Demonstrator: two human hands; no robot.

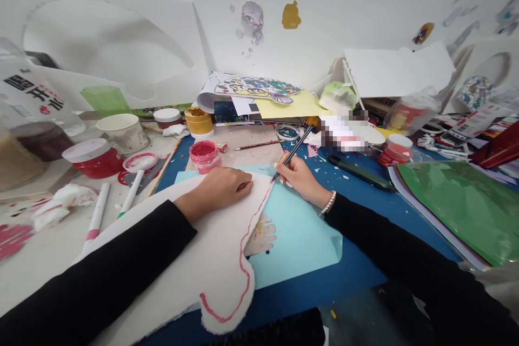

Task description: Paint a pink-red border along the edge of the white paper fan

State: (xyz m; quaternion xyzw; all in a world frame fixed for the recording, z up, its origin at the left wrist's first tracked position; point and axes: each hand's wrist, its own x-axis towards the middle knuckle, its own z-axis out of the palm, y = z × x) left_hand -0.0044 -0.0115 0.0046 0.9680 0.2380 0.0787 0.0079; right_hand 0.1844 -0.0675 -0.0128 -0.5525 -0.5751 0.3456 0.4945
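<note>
At the left of the frame, a red jar with a white lid is seen below and left of a white cup. Below them, two white markers are laid on the pale surface. From the lower left to the centre, a white board with a torn edge is spread, its right edge followed by a red line. Near the centre, the board is touched by the left hand, its fingers folded inward. Just above that hand, an open jar of red paint is placed. Right of centre, a thin black brush is gripped in the right hand, its tip held at the board's upper right corner. Light blue paper is partly covered by the board. Farther right, a dark green cutter and a green folder are seen.
</note>
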